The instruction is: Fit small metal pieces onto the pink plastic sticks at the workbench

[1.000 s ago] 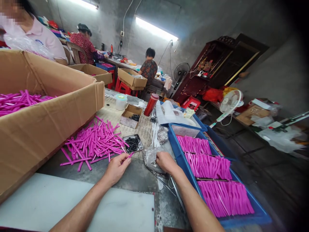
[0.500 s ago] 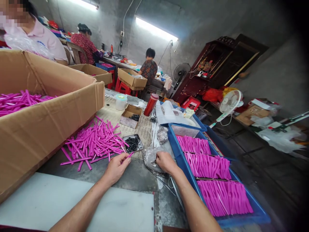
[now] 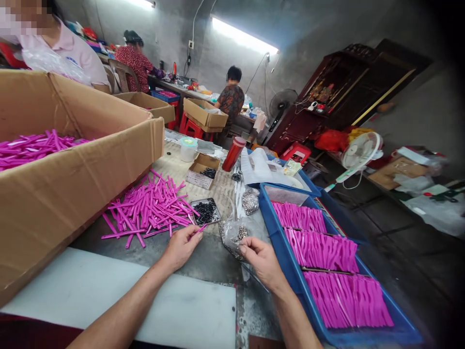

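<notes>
My left hand [image 3: 180,250] pinches a slim magenta plastic stick [image 3: 202,228] whose tip pokes out past the fingers. Beside it lies a loose heap of the same magenta sticks [image 3: 152,206]. A small tray of black pieces [image 3: 205,212] sits just beyond my left fingertips. My right hand [image 3: 262,259] is closed, thumb and finger pressed together at the near edge of a clear plastic bag [image 3: 229,229]. Small shiny metal parts [image 3: 240,234] lie in that bag. Whatever my right fingertips hold is too small to make out.
A large cardboard box [image 3: 109,155] of magenta sticks stands left. At right, a blue crate [image 3: 301,286] holds rows of sticks. Farther back are a small carton [image 3: 200,180], a red flask [image 3: 233,154] and a lidded tub [image 3: 188,149]. Several people sit beyond the table.
My right hand has pulled back from inside the bag toward me, uncovering the metal parts. My left hand keeps its stick. The whole view has shifted slightly.
</notes>
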Available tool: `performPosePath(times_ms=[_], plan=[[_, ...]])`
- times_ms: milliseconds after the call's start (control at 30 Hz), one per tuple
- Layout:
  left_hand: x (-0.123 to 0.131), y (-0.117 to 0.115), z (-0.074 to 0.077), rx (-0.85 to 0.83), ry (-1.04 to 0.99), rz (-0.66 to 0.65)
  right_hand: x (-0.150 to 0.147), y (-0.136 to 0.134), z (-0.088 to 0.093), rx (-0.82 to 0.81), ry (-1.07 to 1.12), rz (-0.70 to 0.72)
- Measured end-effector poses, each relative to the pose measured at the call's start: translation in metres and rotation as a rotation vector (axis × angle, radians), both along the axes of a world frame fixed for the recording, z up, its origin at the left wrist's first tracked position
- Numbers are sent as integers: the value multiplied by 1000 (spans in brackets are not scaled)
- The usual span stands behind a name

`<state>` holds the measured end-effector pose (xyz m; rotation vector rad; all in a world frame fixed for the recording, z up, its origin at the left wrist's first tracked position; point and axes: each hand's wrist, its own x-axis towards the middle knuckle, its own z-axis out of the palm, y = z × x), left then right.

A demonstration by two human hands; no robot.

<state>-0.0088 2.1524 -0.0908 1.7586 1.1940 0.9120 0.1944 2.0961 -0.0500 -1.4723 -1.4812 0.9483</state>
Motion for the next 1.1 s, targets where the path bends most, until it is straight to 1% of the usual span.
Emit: performPosePath(times_ms=[100, 267, 400, 467, 567, 667, 800, 867, 967, 1100], plan=[[0, 0, 1, 6, 5, -2, -16, -12, -4, -17, -98, 59], [0, -1, 1, 19, 13, -3, -33, -20, -21, -18, -421, 153], [0, -1, 1, 30, 14, -14, -37, -17, -34, -4, -662, 222], [0, -2, 2, 30, 16, -12, -37, -15, -37, -2, -764, 250], [0, -2, 3, 34, 22, -9, -36, -13, -38, -47, -872, 261], [0, -2, 3, 35, 24, -8, -33, -13, -37, -83, -897, 252], [0, -2, 2, 34, 26, -3, -31, -14, -35, -91, -832, 231], [0, -2, 1, 36, 29, -1, -30, -14, -34, -76, -803, 222], [0, -2, 2, 39, 34, 2, -30, -16, -35, -19, -790, 248], [0, -2, 3, 43, 41, 5, -32, -17, -38, 29, -841, 289]])
